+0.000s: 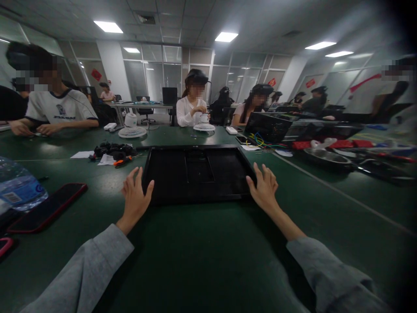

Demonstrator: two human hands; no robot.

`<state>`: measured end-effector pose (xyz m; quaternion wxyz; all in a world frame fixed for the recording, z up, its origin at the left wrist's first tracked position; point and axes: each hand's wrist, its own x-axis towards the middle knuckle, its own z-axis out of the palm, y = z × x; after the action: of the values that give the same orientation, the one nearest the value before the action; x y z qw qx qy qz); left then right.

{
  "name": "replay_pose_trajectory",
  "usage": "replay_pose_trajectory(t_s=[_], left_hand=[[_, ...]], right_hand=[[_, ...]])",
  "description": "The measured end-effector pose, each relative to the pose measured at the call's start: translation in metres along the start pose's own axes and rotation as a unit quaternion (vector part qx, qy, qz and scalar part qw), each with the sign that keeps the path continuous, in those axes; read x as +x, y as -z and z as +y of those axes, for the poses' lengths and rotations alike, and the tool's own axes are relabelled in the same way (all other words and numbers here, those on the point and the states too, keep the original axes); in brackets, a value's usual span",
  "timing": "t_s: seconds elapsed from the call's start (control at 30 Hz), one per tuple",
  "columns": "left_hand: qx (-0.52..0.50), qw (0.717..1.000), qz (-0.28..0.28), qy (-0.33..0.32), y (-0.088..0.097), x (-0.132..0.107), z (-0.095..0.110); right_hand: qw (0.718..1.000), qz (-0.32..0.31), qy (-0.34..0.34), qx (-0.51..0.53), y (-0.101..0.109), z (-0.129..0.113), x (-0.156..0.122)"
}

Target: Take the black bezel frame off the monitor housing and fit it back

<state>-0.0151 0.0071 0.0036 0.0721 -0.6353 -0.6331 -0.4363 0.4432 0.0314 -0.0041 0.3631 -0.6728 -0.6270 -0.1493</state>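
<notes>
A wide black rectangular panel (169, 174) with a raised rim lies flat on the green table; it resembles a monitor housing, with a smaller rectangular outline in its middle. At its left edge is my left hand (136, 194), fingers spread and thumb over the rim. My right hand (264, 188) sits at the opposite edge, also open, its thumb pointing inward over the rim. Both palms face the panel's sides. Whether the fingers press on the rim I cannot tell.
A red-edged phone (52, 206) and a water bottle (19, 187) are at left. Behind the panel lies a black cable bundle (112, 150). At right are a pan (327, 158) and coloured wires (259, 140). People sit across the table, one holding a white fan (204, 126).
</notes>
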Motion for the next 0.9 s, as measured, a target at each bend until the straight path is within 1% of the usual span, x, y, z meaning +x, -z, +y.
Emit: replay_pose_trajectory(t_s=[0.1,0.2,0.3,0.37,0.43,0.5,0.57,0.63,0.7,0.8,0.83,0.9], left_hand=[[-0.003,0.998,-0.026,-0.061,0.000,-0.004,0.007],[-0.011,0.995,-0.044,-0.088,-0.003,-0.007,0.009],[-0.004,0.993,-0.049,-0.103,-0.006,-0.008,0.010],[0.012,0.993,-0.052,-0.103,-0.006,-0.009,0.011],[0.029,0.993,-0.054,-0.097,-0.004,-0.009,0.013],[0.037,0.994,-0.048,-0.087,-0.001,-0.007,0.013],[0.035,0.997,-0.025,-0.062,0.002,-0.005,0.011],[0.022,1.000,0.010,-0.019,0.003,-0.002,0.003],[-0.006,0.999,0.036,0.039,0.001,0.002,-0.008],[-0.072,0.986,0.054,0.142,-0.003,0.007,-0.027],[-0.103,0.978,0.067,0.171,-0.004,0.009,-0.033],[-0.139,0.963,0.106,0.205,-0.006,0.011,-0.042]], right_hand=[[0.998,-0.023,0.056,-0.011,0.000,-0.025,-0.008],[0.993,-0.049,0.102,-0.027,-0.005,-0.037,-0.015],[0.989,-0.063,0.131,-0.040,-0.010,-0.039,-0.020],[0.988,-0.067,0.135,-0.040,-0.011,-0.038,-0.021],[0.989,-0.072,0.127,-0.030,-0.009,-0.037,-0.019],[0.993,-0.062,0.101,-0.012,-0.006,-0.030,-0.015],[0.999,-0.026,0.044,0.004,-0.004,-0.016,-0.008],[0.999,0.018,-0.034,0.018,-0.004,0.003,-0.002],[0.994,0.030,-0.098,0.046,-0.008,0.023,0.002],[0.983,-0.019,-0.128,0.133,-0.012,0.042,0.001],[0.978,-0.035,-0.135,0.154,-0.013,0.045,-0.001],[0.970,-0.061,-0.160,0.171,-0.011,0.045,-0.007]])
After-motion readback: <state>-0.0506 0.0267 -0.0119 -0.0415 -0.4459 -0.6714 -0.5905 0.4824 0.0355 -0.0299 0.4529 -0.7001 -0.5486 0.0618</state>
